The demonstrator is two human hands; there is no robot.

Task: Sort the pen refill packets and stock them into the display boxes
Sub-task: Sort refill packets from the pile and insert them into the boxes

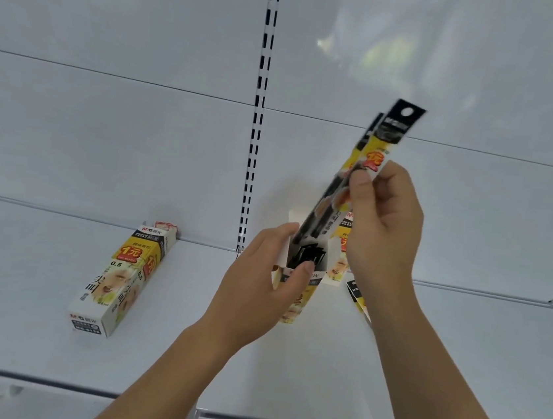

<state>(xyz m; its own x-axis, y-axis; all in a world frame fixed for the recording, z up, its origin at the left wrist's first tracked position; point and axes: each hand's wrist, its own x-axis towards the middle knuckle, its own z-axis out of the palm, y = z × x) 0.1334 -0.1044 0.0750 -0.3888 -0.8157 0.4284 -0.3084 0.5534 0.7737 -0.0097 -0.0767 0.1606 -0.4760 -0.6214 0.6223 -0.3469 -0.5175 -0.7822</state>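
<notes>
- White shelf (37, 268) holds a shut display box (122, 278) lying flat on the left.
- Your left hand (259, 286) has its grip curled round the open display box (305, 274), thumb on the front.
- Your right hand (384, 218) pinches two pen refill packets (379, 145) between thumb and fingers.
- Those packets tilt, low ends just over the open box's mouth.
- Another packet (356, 294) lies on the shelf, partly hidden by your right wrist.
</notes>
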